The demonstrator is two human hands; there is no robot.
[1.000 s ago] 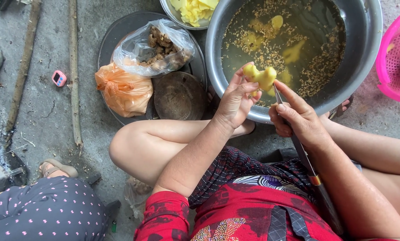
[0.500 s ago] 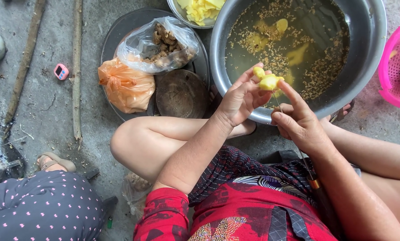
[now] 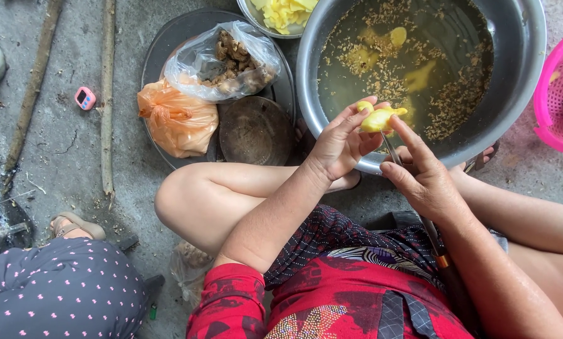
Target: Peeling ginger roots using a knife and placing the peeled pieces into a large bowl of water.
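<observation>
At frame centre, the left hand point(image 3: 338, 147) pinches a yellow ginger piece point(image 3: 379, 118); the right hand point(image 3: 423, 179) grips a knife point(image 3: 391, 150). Upper left: a clear bag point(image 3: 222, 59) and an orange bag point(image 3: 178, 119).

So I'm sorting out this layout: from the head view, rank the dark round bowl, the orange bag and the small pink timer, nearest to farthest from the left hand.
From the left hand:
1. Dark round bowl, just to its left.
2. Orange bag, farther left on the tray.
3. Small pink timer, far left on the ground.
</observation>
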